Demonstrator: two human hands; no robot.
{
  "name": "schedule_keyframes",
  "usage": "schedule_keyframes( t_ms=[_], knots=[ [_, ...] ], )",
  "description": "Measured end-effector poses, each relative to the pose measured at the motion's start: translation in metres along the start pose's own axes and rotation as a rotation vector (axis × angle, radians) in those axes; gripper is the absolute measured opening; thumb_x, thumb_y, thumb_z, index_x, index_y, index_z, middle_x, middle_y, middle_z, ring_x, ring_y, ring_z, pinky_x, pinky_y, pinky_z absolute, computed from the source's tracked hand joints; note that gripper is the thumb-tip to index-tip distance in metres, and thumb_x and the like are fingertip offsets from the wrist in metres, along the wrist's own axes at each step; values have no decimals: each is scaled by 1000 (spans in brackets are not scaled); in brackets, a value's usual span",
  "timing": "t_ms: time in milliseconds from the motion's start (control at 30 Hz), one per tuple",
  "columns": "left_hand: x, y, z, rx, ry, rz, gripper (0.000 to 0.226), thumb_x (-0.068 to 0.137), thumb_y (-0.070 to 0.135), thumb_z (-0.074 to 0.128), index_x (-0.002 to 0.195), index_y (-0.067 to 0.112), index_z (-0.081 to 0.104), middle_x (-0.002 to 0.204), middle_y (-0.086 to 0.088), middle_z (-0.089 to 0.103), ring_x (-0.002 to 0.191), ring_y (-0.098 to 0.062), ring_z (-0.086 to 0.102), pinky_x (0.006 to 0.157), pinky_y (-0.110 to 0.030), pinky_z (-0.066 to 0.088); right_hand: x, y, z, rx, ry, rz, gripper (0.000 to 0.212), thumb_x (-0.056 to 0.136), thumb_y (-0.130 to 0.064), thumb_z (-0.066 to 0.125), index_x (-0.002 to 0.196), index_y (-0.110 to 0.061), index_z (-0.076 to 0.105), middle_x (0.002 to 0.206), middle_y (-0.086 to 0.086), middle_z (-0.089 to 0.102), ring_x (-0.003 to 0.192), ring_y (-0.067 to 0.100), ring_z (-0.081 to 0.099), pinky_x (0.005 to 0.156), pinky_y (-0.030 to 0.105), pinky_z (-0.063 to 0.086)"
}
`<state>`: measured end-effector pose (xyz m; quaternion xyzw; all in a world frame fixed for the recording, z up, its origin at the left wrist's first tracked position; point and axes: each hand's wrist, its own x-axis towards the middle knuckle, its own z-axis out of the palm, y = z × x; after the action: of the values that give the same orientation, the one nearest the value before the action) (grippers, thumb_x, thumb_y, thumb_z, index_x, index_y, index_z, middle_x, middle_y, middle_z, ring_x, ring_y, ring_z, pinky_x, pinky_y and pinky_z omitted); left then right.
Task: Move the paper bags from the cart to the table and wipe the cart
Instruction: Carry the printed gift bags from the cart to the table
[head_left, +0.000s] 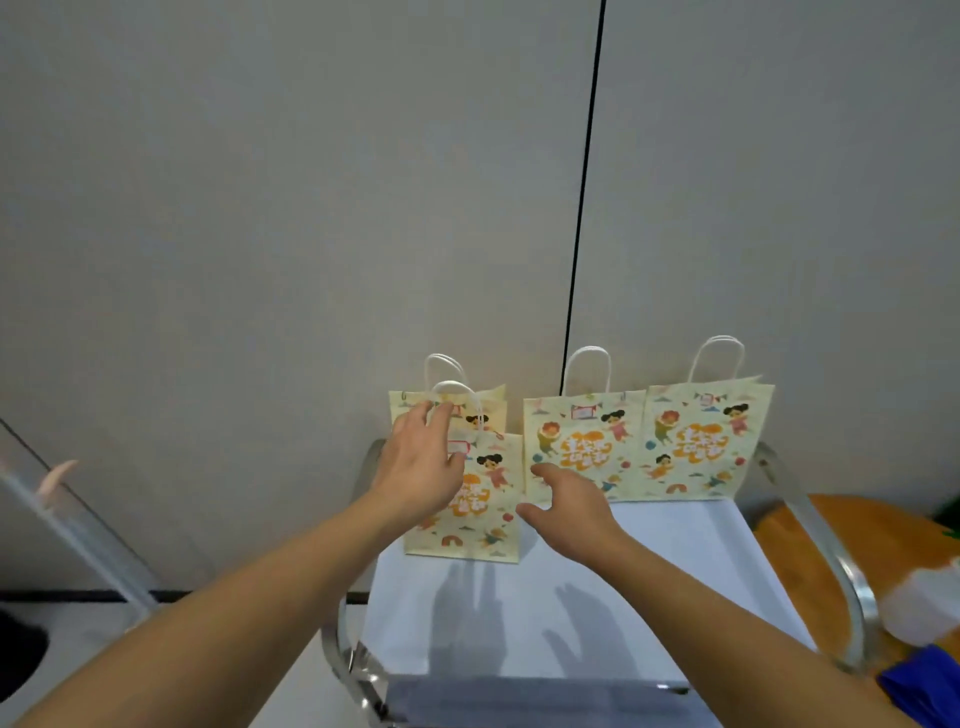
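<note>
Four paper bags (582, 452) stand along the cart (571, 597) top's far edge; its near half lies bare. The left hand (415, 467) pinches the front bag's handle (457, 395); the right hand (571, 504) hovers, fingers spread.

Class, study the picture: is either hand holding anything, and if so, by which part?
The left hand has its grip at the white twisted handle of the front cream patterned paper bag. The right hand holds nothing.
</note>
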<state>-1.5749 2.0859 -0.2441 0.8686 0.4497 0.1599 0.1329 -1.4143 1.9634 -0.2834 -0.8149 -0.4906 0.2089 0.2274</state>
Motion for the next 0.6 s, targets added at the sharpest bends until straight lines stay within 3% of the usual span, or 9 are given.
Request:
schedule_keyframes(
  t_ms=[133, 200, 267, 300, 400, 467, 533, 600],
  knots=[
    [35, -4, 5, 26, 76, -76, 62, 94, 32, 61, 149, 21, 34, 147, -4, 39, 134, -25, 37, 109, -41, 40, 38, 7, -1, 70, -27, 27, 65, 92, -38, 68, 148, -17, 45, 142, 4, 57, 125, 23, 55, 100, 33, 45],
    [51, -6, 11, 28, 79, -96, 65, 95, 31, 62, 151, 19, 32, 150, -5, 37, 136, -25, 35, 112, -41, 36, 53, 11, 2, 105, -51, 23, 59, 94, -36, 67, 145, -16, 48, 136, 2, 61, 99, 13, 63, 84, 22, 47],
    [63, -7, 17, 28, 55, -111, 67, 95, 30, 62, 153, 18, 29, 153, -6, 33, 140, -26, 31, 115, -41, 32, 68, 17, 7, 152, -71, 21, 51, 96, -36, 65, 141, -16, 51, 130, 0, 65, 68, -1, 53, 60, 8, 38],
    [68, -8, 21, 19, 41, -120, 68, 95, 30, 61, 154, 18, 28, 155, -5, 32, 142, -25, 30, 116, -41, 31, 73, 18, 9, 173, -77, 25, 49, 96, -36, 64, 140, -17, 52, 128, 0, 65, 65, -1, 51, 56, 8, 35],
    [77, -13, 30, -1, 15, -118, 68, 95, 27, 62, 153, 17, 28, 156, -5, 30, 144, -24, 27, 117, -41, 30, 88, 23, 18, 213, -96, 56, 53, 94, -41, 65, 142, -21, 51, 124, 1, 66, 82, 10, 57, 70, 22, 41],
    [85, -16, 34, -12, 21, -110, 61, 95, 24, 61, 150, 18, 34, 149, -3, 40, 138, -23, 35, 112, -40, 35, 97, 25, 23, 244, -114, 91, 57, 94, -42, 66, 144, -21, 48, 123, 1, 66, 73, 6, 53, 63, 20, 40],
    [94, -16, 33, -38, 31, -114, 42, 97, 24, 58, 137, 22, 48, 128, -1, 55, 119, -21, 52, 97, -37, 47, 106, 26, 27, 261, -129, 124, 63, 93, -42, 67, 147, -20, 43, 129, 3, 63, 82, 9, 60, 61, 15, 40],
    [101, -17, 33, -64, 10, -130, 21, 98, 24, 53, 118, 25, 58, 107, 3, 63, 93, -16, 61, 77, -35, 55, 114, 26, 30, 272, -122, 156, 70, 91, -42, 70, 149, -19, 40, 134, 5, 60, 112, 23, 60, 76, 25, 44]
  ],
)
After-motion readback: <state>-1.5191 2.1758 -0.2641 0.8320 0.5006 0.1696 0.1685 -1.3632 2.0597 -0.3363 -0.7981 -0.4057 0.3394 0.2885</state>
